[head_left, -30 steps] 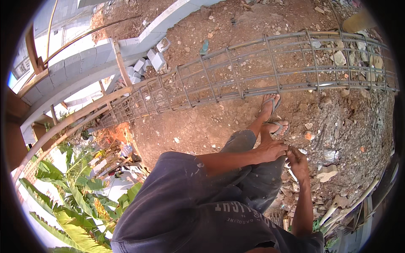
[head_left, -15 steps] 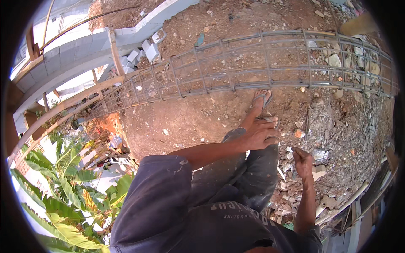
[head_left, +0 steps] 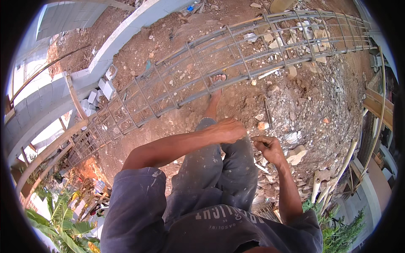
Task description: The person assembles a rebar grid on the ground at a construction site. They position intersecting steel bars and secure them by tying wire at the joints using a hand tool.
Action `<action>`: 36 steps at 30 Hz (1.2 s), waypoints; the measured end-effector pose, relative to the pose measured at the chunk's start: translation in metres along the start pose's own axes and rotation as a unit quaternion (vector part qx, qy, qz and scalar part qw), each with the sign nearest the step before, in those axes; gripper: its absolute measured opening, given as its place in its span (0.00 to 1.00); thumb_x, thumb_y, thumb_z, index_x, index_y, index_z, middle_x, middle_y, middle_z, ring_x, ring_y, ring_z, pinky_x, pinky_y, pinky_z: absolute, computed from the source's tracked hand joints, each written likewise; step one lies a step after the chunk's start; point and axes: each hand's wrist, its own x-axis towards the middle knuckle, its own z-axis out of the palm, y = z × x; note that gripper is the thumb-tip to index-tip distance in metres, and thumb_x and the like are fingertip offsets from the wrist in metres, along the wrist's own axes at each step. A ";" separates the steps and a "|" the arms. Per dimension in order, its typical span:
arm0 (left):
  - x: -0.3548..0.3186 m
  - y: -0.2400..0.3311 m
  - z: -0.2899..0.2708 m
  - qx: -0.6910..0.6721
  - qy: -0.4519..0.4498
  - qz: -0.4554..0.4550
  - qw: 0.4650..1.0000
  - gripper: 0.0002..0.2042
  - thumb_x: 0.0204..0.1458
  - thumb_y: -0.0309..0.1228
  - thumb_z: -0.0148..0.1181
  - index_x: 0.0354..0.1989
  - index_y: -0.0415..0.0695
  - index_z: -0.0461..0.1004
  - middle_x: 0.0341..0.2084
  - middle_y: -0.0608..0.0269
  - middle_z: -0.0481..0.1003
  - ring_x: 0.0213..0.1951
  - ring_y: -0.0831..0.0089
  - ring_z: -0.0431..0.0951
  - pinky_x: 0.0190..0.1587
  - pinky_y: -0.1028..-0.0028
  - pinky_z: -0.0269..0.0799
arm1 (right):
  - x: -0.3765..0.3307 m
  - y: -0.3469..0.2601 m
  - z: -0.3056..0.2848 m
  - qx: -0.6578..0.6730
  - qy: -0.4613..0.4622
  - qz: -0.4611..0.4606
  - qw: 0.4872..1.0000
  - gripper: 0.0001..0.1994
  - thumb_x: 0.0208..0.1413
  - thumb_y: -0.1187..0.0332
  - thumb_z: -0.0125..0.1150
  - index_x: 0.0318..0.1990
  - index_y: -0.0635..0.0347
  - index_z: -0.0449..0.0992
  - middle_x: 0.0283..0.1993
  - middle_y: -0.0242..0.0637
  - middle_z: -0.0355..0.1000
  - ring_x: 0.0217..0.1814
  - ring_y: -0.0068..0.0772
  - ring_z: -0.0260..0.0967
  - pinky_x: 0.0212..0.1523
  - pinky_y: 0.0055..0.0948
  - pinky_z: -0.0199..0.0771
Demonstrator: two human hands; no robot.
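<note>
Left hand loosely curled, empty, above knee; right hand fisted — contents impossible to tell. Rebar cage just ahead, across rubble — best approached with careful footing.

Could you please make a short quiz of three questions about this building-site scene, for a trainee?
1. True or false: the left hand rests on the person's raised knee.
2. What lies across the dirt in front of the person? A) a long steel rebar cage B) a wooden ladder C) a plastic pipe
3. Fill in: the right hand is curled into a loose ____, held over the rubble.

Key
1. True: the palm lies flat on the knee.
2. A: the cage runs from lower left to upper right, and the person's sandalled foot touches its near edge.
3. Fist. Whether it holds anything cannot be seen.
</note>
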 end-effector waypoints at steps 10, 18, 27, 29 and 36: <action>0.071 -0.156 -0.086 -0.017 0.276 -0.316 0.907 0.17 0.53 0.32 0.52 0.50 0.41 0.76 0.49 0.46 0.73 0.51 0.49 0.73 0.57 0.55 0.66 | 0.059 0.022 0.000 0.090 0.223 0.111 0.964 0.14 0.56 0.70 0.58 0.49 0.63 0.79 0.34 0.32 0.75 0.33 0.21 0.66 0.37 0.24 0.68; 0.111 -0.082 -0.109 -0.352 0.425 -0.316 0.772 0.21 0.57 0.40 0.52 0.45 0.30 0.71 0.45 0.37 0.75 0.49 0.45 0.75 0.53 0.56 0.65 | 0.112 0.016 0.033 0.209 0.340 0.060 0.915 0.11 0.59 0.69 0.59 0.44 0.66 0.78 0.27 0.24 0.68 0.28 0.16 0.58 0.28 0.21 0.59; 0.102 -0.132 -0.075 -0.394 0.302 -0.313 0.809 0.18 0.62 0.37 0.45 0.51 0.32 0.63 0.31 0.51 0.81 0.40 0.62 0.80 0.46 0.65 0.72 | 0.152 -0.011 0.013 0.217 0.303 0.067 0.925 0.14 0.58 0.67 0.58 0.48 0.66 0.77 0.30 0.31 0.72 0.32 0.21 0.64 0.35 0.25 0.65; 0.102 -0.112 -0.094 -0.343 0.277 -0.321 0.838 0.18 0.64 0.38 0.40 0.52 0.34 0.59 0.31 0.56 0.82 0.41 0.63 0.81 0.48 0.65 0.71 | 0.150 -0.001 0.013 0.202 0.319 0.063 0.924 0.11 0.59 0.69 0.58 0.47 0.64 0.77 0.25 0.24 0.67 0.28 0.16 0.58 0.30 0.20 0.59; 0.084 -0.129 -0.093 -0.225 0.294 -0.333 0.867 0.24 0.57 0.48 0.54 0.47 0.36 0.73 0.39 0.46 0.79 0.46 0.59 0.78 0.49 0.62 0.70 | 0.161 -0.016 0.027 0.106 0.367 0.018 0.924 0.13 0.56 0.65 0.62 0.45 0.62 0.79 0.28 0.34 0.73 0.28 0.23 0.65 0.32 0.29 0.66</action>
